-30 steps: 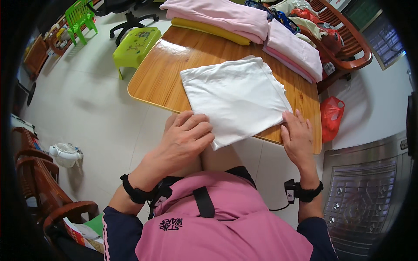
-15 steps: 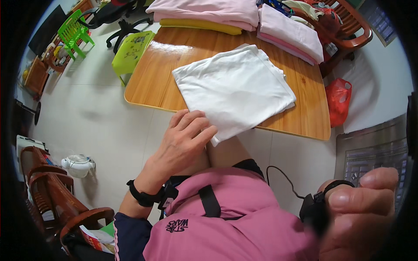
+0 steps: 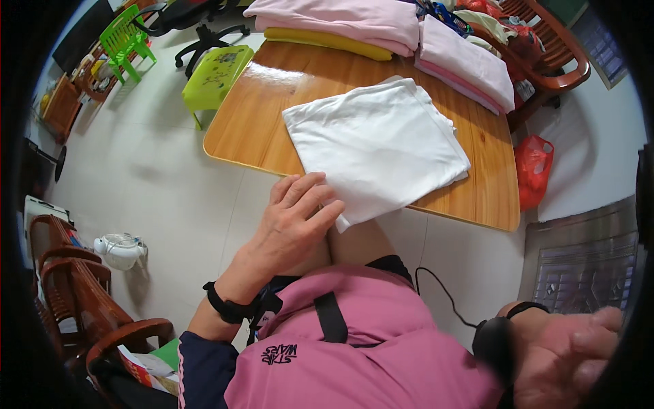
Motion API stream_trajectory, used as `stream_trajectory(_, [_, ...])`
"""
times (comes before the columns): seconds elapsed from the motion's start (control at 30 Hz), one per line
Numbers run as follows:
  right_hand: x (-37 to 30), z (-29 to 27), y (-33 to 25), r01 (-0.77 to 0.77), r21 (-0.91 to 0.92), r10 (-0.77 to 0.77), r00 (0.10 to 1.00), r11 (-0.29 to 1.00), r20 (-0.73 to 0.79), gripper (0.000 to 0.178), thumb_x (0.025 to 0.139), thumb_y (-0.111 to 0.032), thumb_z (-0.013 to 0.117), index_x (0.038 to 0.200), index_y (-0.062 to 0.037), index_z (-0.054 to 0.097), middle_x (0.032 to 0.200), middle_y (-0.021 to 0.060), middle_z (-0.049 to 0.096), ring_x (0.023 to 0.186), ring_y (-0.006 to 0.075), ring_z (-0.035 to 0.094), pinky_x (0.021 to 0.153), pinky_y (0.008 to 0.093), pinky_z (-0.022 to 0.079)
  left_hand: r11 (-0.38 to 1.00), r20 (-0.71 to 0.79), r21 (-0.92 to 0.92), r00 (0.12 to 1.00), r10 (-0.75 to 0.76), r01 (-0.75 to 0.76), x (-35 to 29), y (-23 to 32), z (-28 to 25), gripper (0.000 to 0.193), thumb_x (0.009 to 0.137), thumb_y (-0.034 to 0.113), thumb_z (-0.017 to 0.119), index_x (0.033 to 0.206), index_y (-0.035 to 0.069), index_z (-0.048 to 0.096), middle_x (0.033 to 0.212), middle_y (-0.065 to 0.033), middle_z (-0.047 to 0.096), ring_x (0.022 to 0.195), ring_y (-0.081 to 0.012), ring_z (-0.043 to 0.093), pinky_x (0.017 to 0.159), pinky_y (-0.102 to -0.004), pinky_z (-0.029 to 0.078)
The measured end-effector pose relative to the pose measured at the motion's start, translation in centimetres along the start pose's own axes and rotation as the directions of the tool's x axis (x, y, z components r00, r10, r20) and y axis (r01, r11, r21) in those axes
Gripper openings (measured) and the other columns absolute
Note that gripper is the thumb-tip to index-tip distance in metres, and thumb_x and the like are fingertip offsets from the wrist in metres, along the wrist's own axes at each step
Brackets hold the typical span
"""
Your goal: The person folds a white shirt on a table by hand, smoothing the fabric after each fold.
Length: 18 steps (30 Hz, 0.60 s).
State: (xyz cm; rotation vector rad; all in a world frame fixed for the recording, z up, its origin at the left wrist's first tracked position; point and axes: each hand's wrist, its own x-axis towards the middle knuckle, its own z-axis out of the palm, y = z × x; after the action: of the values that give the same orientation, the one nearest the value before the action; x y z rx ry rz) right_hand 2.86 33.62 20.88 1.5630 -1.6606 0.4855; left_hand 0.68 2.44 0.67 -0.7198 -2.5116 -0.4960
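The left hand (image 3: 294, 221) lies flat with its fingers spread at the near edge of the wooden surface (image 3: 253, 116), fingertips touching the near left corner of a folded white cloth (image 3: 376, 143). Its grip is released: the palm presses down and nothing is pinched or held. A black band sits on that wrist.

The white cloth lies folded into a rough square in the middle of the surface, turned at an angle, with its near corner hanging slightly over the near edge just beside the left hand's fingers.

The right hand (image 3: 569, 354) is well apart from the cloth, down at the near right, close to the camera and blurred. It touches nothing that I can make out, and I cannot tell whether its grip is slack or clenched. It wears a black wrist device with a thin cable trailing from it.

At the far side of the surface are stacks of folded laundry: a pink pile (image 3: 340, 20) on top of a yellow piece (image 3: 327, 42) at the far left, and a pale pink stack (image 3: 466, 65) to the far right. Off the left edge stands a lime green plastic stool (image 3: 218, 71) on the tiled floor, with a green child's chair (image 3: 126, 37) farther left. A red plastic bag (image 3: 535, 167) sits on the floor by the right end.
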Motion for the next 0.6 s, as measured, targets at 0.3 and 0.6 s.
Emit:
stream_trajectory(0.3, [-4.9, 14.7, 2.6, -0.623, 0.032, 0.534, 0.694, 0.781, 0.483, 0.051, 0.088, -0.019, 0.068, 0.134, -0.0049, 0.054, 0.130, 0.0167, 0.058, 0.125, 0.0350, 0.053, 0.100, 0.0480, 0.042, 0.989, -0.084, -0.121, 0.992, -0.091, 0.081, -1.5, -0.1, -0.4, 0.038, 0.073, 0.009, 0.076, 0.109, 0.010, 0.064, 0.108, -0.0108, 0.061, 0.111, -0.0313, 0.057, 0.093, -0.0432, 0.046])
stream_trajectory(0.6, [-7.2, 20.1, 4.8, -0.669, -0.080, 0.489, 0.451, 0.739, 0.746, 0.065, 0.100, -0.052, 0.039, 0.152, -0.0136, 0.034, 0.159, 0.0079, 0.029, 0.147, 0.0311, 0.025, 0.116, 0.0526, 0.019, 0.286, 0.455, -0.667, 0.679, -0.576, 0.688, -1.0, -0.4, 2.0, 0.037, 0.093, 0.031, 0.067, 0.086, -0.005, 0.067, 0.078, -0.0084, 0.068, 0.075, -0.0142, 0.062, 0.069, -0.0277, 0.048])
